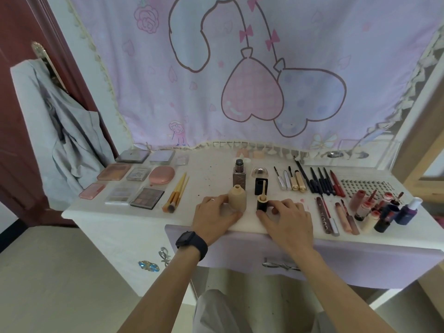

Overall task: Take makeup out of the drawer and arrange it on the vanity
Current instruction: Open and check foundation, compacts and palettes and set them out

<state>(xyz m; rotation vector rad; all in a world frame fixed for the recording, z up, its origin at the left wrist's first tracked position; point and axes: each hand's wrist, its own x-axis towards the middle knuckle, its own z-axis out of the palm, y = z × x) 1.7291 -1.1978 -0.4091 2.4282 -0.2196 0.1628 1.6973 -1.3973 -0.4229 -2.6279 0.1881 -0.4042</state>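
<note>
Two pieces stand just in front of the tall brown foundation bottle [238, 177]: your left hand [213, 215] wraps the open beige bottle [237, 200], your right hand [288, 217] pinches its black wand cap [262, 204], so keep both upright.

An uncapped beige bottle [237, 201] stands upright near the middle of the surface's [211, 179] front edge. A black cap [262, 205] stands just beside it, wand pointing up. Flat palettes [134, 186] lie in rows toward the left edge, and pencils [319, 182] lie side by side toward the back right. Lip glosses [367, 207] crowd the front right corner.
</note>
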